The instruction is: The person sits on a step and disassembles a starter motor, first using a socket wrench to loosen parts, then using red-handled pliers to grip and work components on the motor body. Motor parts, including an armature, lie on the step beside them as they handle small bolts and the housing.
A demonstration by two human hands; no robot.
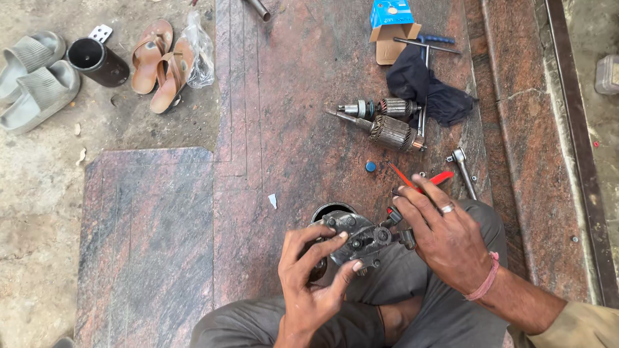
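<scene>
At the far left edge of the ground I see a pair of grey slides (35, 77), then a black cylindrical housing (98, 62) lying on its side, then brown sandals (160, 61) with a clear plastic bag (200, 51) just beside them, all on the bare concrete off the stone slab's (155, 245) upper left corner. Near the slab's bottom edge, above my lap, my left hand (313, 277) grips the greasy metal motor end plate (358, 238) from below, thumb and fingers curled onto its face. My right hand (445, 235) comes over from the right, fingers bent down onto the plate's right side, so the part sits clamped between both hands. A red-handled tool (433, 180) pokes out past my right fingers; whether I hold it, I cannot tell. Further up the slab lie two motor armatures (383, 122), a black cloth (425, 87) and a blue cardboard box (391, 26). A ratchet wrench (464, 169) lies toward the right edge.
</scene>
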